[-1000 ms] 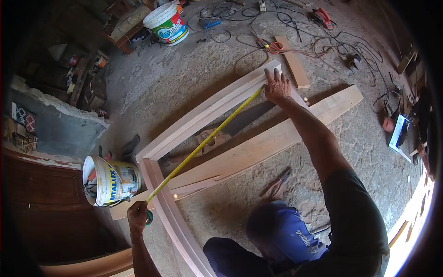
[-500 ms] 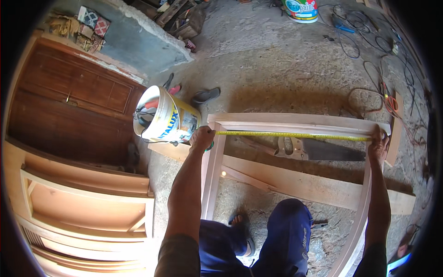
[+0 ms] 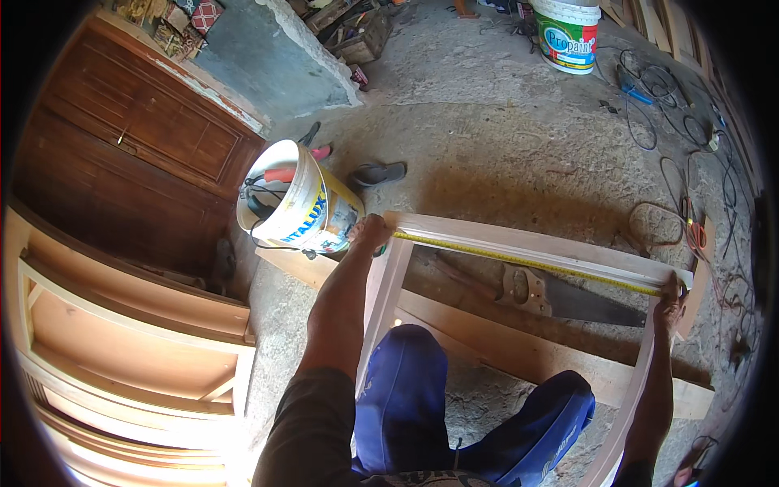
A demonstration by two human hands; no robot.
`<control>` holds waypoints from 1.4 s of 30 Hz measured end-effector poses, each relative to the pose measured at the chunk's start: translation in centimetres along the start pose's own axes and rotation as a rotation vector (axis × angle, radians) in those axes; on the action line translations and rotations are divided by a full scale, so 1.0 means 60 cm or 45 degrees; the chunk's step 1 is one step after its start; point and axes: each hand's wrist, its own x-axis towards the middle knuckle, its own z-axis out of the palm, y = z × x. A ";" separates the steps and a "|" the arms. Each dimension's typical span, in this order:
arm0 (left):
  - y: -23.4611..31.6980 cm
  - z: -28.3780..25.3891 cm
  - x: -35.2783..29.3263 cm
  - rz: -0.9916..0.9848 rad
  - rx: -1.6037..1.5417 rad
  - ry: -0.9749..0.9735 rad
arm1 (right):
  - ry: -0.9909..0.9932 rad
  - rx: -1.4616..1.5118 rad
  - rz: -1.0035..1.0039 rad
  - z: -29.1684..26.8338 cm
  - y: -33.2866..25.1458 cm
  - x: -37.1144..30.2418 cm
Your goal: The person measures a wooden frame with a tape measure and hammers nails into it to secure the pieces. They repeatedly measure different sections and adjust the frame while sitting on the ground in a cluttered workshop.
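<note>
The left hand (image 3: 372,233) is closed around the case of a tape measure (image 3: 527,262), and the right hand (image 3: 669,307) is set at the blade's far end; whether the tip is pinched there cannot be told. The yellow blade is stretched between them along the far rail of a wooden frame (image 3: 503,234). Through the frame a handsaw (image 3: 568,299) and a plank (image 3: 503,345) are seen. A bucket (image 3: 329,223) is placed beside the left hand, with a sandal (image 3: 379,174) near it.

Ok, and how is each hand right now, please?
Left hand: closed, holding the tape.
Right hand: closed, holding the tape's other end at the frame.
</note>
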 end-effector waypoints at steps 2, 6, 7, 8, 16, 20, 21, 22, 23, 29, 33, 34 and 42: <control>-0.047 0.010 0.013 -0.025 0.027 0.020 | -0.049 0.028 -0.006 0.011 -0.026 -0.002; -0.002 0.015 0.030 -0.016 -0.012 0.050 | 0.048 -0.035 -0.126 0.009 0.031 0.004; -0.015 0.016 0.034 -0.029 -0.014 0.040 | 0.005 -0.067 -0.109 0.013 0.025 0.003; -0.028 0.018 0.036 -0.042 -0.016 0.030 | 0.004 -0.033 -0.081 0.020 0.018 0.006; -0.020 0.028 0.036 -0.044 -0.018 0.067 | 0.006 0.026 -0.016 0.014 0.013 -0.003; -0.012 0.027 0.036 -0.040 -0.038 0.033 | -0.005 -0.026 -0.018 0.005 0.015 -0.005; -0.019 0.027 0.037 -0.037 -0.026 0.041 | 0.002 -0.047 -0.023 0.007 0.010 -0.002; -0.026 0.028 0.037 -0.034 -0.015 0.049 | 0.009 -0.069 -0.029 0.009 0.005 -0.001; -0.032 0.031 0.036 -0.032 -0.004 0.057 | -0.007 -0.047 -0.014 0.010 0.001 -0.002; 0.000 0.039 0.041 0.037 -0.047 0.150 | -0.003 -0.011 0.022 -0.004 0.019 -0.002; -0.063 0.062 0.063 -0.024 -0.073 0.116 | -0.031 0.027 -0.016 0.015 0.002 -0.004; -0.066 0.064 0.061 -0.023 -0.070 0.117 | -0.042 0.025 -0.013 0.016 -0.001 -0.005; 0.009 0.006 0.015 -0.068 -0.057 -0.071 | 0.009 -0.114 0.037 0.001 0.011 -0.004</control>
